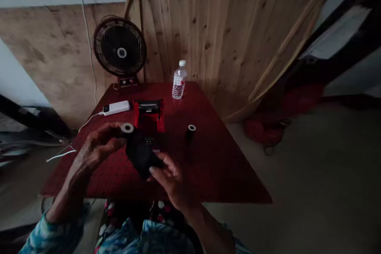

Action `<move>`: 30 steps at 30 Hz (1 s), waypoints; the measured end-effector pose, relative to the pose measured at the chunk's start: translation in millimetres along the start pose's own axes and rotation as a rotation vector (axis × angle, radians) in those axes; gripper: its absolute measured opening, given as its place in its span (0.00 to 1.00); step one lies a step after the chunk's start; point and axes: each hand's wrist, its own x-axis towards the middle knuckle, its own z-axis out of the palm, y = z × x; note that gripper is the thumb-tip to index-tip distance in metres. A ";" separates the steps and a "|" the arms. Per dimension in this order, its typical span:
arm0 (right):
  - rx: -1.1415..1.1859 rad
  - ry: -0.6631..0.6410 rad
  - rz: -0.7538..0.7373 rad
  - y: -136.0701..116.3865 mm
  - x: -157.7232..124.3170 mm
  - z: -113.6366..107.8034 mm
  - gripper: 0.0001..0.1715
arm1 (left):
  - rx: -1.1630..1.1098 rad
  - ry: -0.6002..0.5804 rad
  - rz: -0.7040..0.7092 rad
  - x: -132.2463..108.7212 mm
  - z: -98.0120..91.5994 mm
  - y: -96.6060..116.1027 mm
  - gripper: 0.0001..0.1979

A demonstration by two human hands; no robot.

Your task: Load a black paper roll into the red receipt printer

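Over the near half of the table, my left hand [99,147] grips a small black roll [127,128] with a white ring at its end. A black sheet-like piece [141,154] hangs between my two hands, apparently joined to that roll; the dim light hides the join. My right hand [171,178] pinches its lower right edge between thumb and fingers. Just beyond stands a red and black device [149,109] with a dark roller across its far end, its near part hidden behind the black piece. Another black roll [190,131] with a white end ring stands upright to the right.
The table has a dark red top [214,170]. Towards its back are a fan [120,49], a clear water bottle [179,81] and a white power bank [116,107] with a white cable. A wooden panel [205,20] rises behind. A red bag-like thing [263,131] lies on the floor at right.
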 end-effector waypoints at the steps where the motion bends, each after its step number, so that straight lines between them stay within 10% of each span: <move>1: -0.014 -0.047 0.014 4.1 0.6 -1.4 0.25 | 0.065 -0.041 0.057 9.7 7.0 -2.9 0.15; 11: -0.050 0.036 -0.188 -4.0 -6.4 -48.1 0.14 | 0.780 -0.374 0.048 92.3 74.5 -18.4 0.18; 19: -0.054 0.083 -0.249 -5.7 -4.0 -56.7 0.12 | 0.673 -0.583 0.072 120.0 94.8 -31.6 0.12; 30: -0.026 0.176 -0.291 -12.1 -0.2 -65.0 0.13 | 0.200 -0.531 0.158 78.9 48.4 -45.8 0.20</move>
